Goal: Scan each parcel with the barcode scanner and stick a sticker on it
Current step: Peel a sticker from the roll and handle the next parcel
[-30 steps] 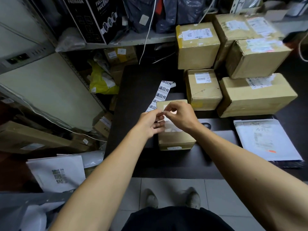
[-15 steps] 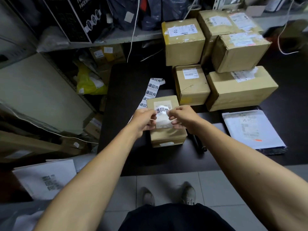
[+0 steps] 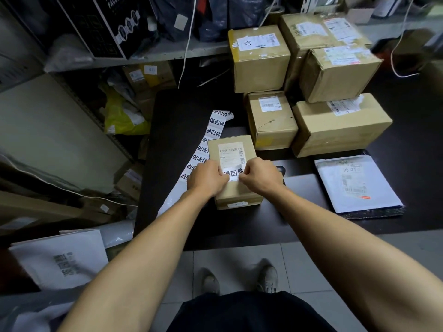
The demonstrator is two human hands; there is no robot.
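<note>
A small cardboard parcel (image 3: 233, 195) lies on the black table (image 3: 182, 130) right before me, its shipping label facing up. A white sticker (image 3: 233, 173) with black characters lies across the parcel's top, just below that label. My left hand (image 3: 206, 178) pinches the sticker's left end and my right hand (image 3: 260, 177) pinches its right end, both resting on the parcel. A strip of the same stickers (image 3: 214, 130) trails over the table to the left of the parcel. A dark scanner (image 3: 280, 170) peeks out behind my right hand.
Several cardboard parcels (image 3: 271, 118) are stacked at the back right of the table. A white mailer bag (image 3: 354, 183) lies at the right. Shelves with boxes and bags stand behind and to the left. White bags (image 3: 60, 257) lie on the floor at the lower left.
Both hands peeled a sticker off the strip, then brought it down from above the parcel onto its top, below the shipping label.
</note>
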